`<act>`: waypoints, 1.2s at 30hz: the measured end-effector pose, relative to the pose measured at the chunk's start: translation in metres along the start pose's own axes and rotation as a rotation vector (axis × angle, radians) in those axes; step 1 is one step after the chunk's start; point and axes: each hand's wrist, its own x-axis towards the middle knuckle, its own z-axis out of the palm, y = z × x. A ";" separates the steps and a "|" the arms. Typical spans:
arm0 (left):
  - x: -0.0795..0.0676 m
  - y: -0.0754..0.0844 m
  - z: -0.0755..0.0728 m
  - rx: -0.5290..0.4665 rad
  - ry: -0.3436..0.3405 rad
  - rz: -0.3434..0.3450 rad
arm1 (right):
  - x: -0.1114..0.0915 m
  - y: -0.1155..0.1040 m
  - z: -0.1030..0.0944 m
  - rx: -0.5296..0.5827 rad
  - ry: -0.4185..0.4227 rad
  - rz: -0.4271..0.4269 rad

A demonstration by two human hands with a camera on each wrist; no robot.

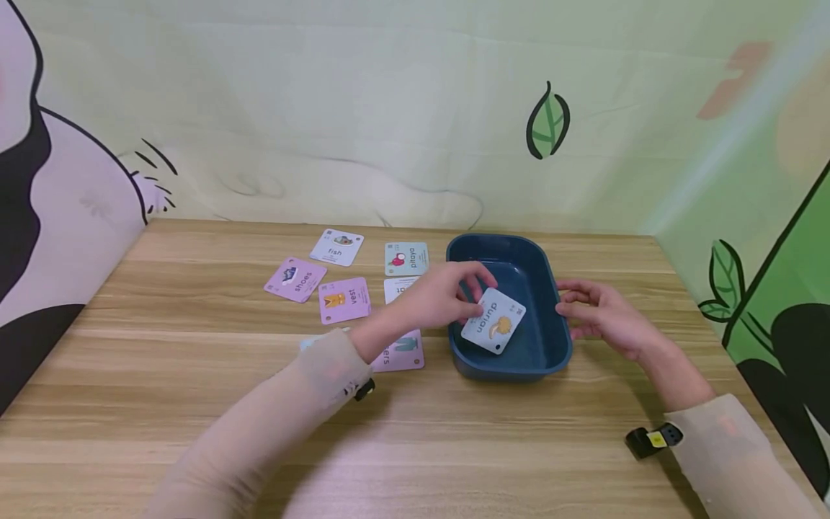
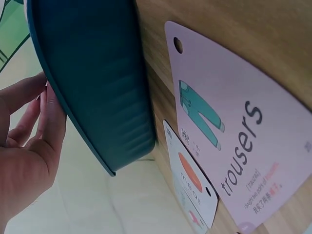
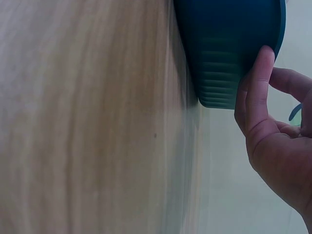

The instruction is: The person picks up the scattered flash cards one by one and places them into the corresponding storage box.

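Note:
In the head view, my left hand [image 1: 444, 294] pinches a durian card [image 1: 494, 321] by its upper left corner. The card tilts over the blue bin [image 1: 506, 369], its printed face up. From the left wrist view, the left fingers [image 2: 51, 117] overlap the bin's rim and the card is hidden. My right hand [image 1: 606, 317] holds the bin's right rim, with fingers [image 3: 258, 92] lying against the outer wall. Left of the bin lie a trousers card [image 1: 405, 353], partly behind the left forearm, and a meat card [image 2: 187, 170].
On the wooden table [image 1: 493, 447] also lie a pitaya card [image 1: 406, 258], a fish card [image 1: 337, 246], a shoes card [image 1: 295, 279] and a vest card [image 1: 344, 300]. A light blue card edge [image 1: 308, 344] peeks out by the left sleeve. A printed cloth [image 1: 363, 108] hangs behind.

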 end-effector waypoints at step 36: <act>0.002 -0.004 0.010 0.315 -0.009 0.110 | -0.001 -0.001 0.000 -0.016 0.007 0.009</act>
